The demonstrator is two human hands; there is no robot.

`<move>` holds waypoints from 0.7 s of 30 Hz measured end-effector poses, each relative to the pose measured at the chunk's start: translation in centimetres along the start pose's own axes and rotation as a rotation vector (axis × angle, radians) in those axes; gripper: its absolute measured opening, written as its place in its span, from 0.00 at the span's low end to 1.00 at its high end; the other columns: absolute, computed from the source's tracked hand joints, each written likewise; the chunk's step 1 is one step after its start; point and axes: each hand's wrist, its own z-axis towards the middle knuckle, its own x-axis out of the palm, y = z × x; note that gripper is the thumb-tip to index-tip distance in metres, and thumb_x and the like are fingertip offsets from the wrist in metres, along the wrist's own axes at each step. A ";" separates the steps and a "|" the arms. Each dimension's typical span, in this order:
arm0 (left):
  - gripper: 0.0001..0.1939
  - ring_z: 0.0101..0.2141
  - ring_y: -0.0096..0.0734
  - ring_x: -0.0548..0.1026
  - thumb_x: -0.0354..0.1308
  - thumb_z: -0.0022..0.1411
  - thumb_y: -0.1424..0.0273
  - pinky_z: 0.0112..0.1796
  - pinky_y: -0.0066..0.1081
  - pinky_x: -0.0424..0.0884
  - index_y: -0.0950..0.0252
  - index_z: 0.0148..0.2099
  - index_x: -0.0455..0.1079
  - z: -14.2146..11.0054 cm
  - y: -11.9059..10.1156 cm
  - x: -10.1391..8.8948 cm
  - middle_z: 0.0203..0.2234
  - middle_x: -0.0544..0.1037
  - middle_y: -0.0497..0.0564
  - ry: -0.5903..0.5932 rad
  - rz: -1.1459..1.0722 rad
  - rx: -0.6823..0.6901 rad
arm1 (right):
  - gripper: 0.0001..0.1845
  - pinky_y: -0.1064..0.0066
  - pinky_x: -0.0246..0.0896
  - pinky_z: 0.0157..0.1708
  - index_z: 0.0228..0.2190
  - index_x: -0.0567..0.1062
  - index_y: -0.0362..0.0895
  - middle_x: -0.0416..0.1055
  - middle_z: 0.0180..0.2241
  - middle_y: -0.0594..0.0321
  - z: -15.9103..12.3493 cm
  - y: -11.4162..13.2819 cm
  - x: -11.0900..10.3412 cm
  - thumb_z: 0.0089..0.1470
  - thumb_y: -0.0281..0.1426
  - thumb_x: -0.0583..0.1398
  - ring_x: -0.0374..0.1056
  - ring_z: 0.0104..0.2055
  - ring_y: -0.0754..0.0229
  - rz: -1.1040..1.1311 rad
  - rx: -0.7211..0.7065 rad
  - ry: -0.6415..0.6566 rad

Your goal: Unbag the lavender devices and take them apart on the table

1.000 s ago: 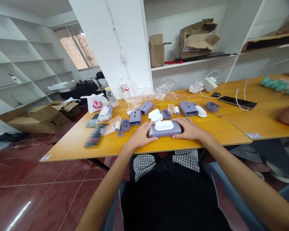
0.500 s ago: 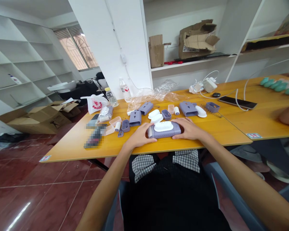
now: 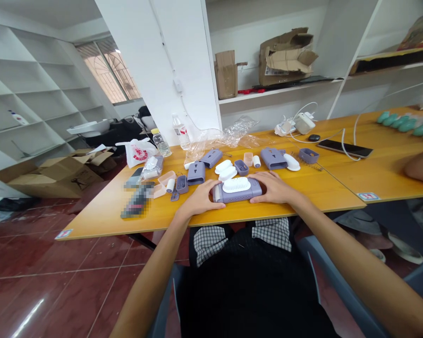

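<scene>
A purple plastic case with a white ribbed insert on top (image 3: 237, 189) lies on the orange table (image 3: 303, 188) just in front of me. My left hand (image 3: 199, 199) grips its left end, fingers curled round it. My right hand (image 3: 274, 188) holds the right end the same way. Behind the case lie more purple cases (image 3: 197, 172), white inserts (image 3: 224, 166), a small purple tray (image 3: 241, 167), pale pink cups (image 3: 248, 158) and white rollers (image 3: 256, 161).
Two water bottles (image 3: 161, 142), a white plastic bag (image 3: 138, 152) and clear wrapping (image 3: 229, 136) sit at the table's back. A phone (image 3: 344, 148), chargers and cables (image 3: 303, 124) lie on the right. Another person's arm (image 3: 421, 165) rests at far right. Cardboard boxes (image 3: 56, 173) stand on the floor left.
The view has shifted slightly; both hands stay on the ends of the purple case, which has barely moved.
</scene>
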 end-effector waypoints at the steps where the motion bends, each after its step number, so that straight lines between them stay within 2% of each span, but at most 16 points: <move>1: 0.45 0.51 0.50 0.78 0.75 0.55 0.50 0.55 0.50 0.75 0.58 0.70 0.67 0.0 -0.1 -0.1 0.56 0.77 0.57 0.004 0.003 -0.001 | 0.49 0.28 0.48 0.70 0.66 0.72 0.56 0.72 0.67 0.53 0.0 0.0 0.0 0.49 0.62 0.71 0.63 0.71 0.29 -0.001 0.005 0.000; 4: 0.45 0.52 0.53 0.78 0.76 0.54 0.48 0.57 0.51 0.75 0.61 0.68 0.69 -0.2 -0.2 -0.6 0.56 0.77 0.59 0.004 0.043 -0.036 | 0.48 0.29 0.49 0.70 0.65 0.73 0.55 0.72 0.67 0.53 0.0 0.0 -0.1 0.48 0.61 0.71 0.63 0.71 0.29 0.006 0.017 -0.003; 7: 0.43 0.58 0.59 0.76 0.75 0.53 0.48 0.62 0.55 0.71 0.62 0.65 0.71 -0.9 0.0 -1.7 0.59 0.77 0.61 -0.026 0.081 -0.124 | 0.48 0.31 0.51 0.70 0.65 0.73 0.54 0.72 0.67 0.52 0.0 -0.1 -0.1 0.48 0.60 0.72 0.65 0.70 0.30 0.025 0.017 -0.017; 11: 0.41 0.61 0.56 0.75 0.73 0.55 0.58 0.63 0.55 0.72 0.59 0.68 0.67 -1.8 0.5 -3.0 0.64 0.73 0.60 -0.060 0.018 -0.102 | 0.48 0.31 0.52 0.69 0.64 0.73 0.55 0.73 0.66 0.52 0.0 -0.6 0.1 0.48 0.60 0.72 0.66 0.69 0.30 0.035 0.014 -0.044; 13: 0.40 0.60 0.52 0.75 0.72 0.55 0.61 0.60 0.53 0.75 0.57 0.68 0.66 -1.9 0.7 -3.2 0.64 0.72 0.59 -0.085 -0.059 -0.068 | 0.48 0.31 0.52 0.68 0.65 0.73 0.55 0.74 0.66 0.52 0.0 -0.7 0.2 0.48 0.60 0.72 0.66 0.68 0.29 0.035 0.010 -0.048; 16: 0.39 0.59 0.50 0.75 0.74 0.53 0.57 0.54 0.49 0.79 0.57 0.65 0.68 -1.8 0.8 -3.1 0.60 0.71 0.58 -0.097 -0.156 -0.056 | 0.48 0.30 0.52 0.69 0.66 0.72 0.56 0.73 0.66 0.52 0.0 -0.8 0.3 0.48 0.60 0.72 0.66 0.69 0.29 0.033 0.004 -0.045; 21: 0.42 0.46 0.43 0.77 0.76 0.52 0.49 0.49 0.46 0.79 0.59 0.65 0.71 -1.6 1.2 -3.2 0.50 0.73 0.54 -0.147 -0.019 -0.096 | 0.48 0.31 0.52 0.69 0.65 0.73 0.55 0.73 0.66 0.52 0.0 -0.6 0.2 0.48 0.59 0.72 0.66 0.69 0.30 0.024 0.020 -0.040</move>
